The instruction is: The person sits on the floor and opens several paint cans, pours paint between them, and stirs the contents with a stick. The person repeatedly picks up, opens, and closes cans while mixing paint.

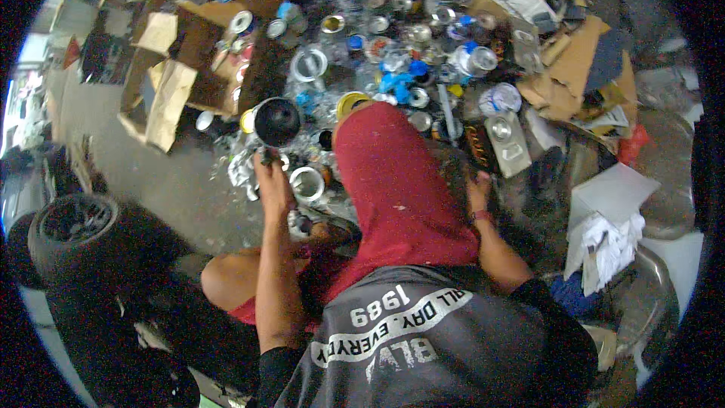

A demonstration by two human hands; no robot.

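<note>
My left hand [275,190] is raised to the left of my knee, its fingers closed round a small dark piece. Right above the fingers sits a round can with a black inside [277,124], its mouth facing up; whether the dark piece belongs to it, I cannot tell. A white-rimmed open can [306,184] is just right of that hand, and crumpled whitish material [242,172] lies to its left. Beyond my red-covered knee, my right hand [477,195] is low, near a dark box-shaped tin [479,146]. Its fingers are blurred and partly hidden.
Many paint cans, lids and a clear round tub [309,65] crowd the floor ahead. An open cardboard box [192,79] stands at the left, torn cardboard [566,68] at the right. A metal rectangular can [507,143] lies near my right hand. A tyre [75,230] is far left.
</note>
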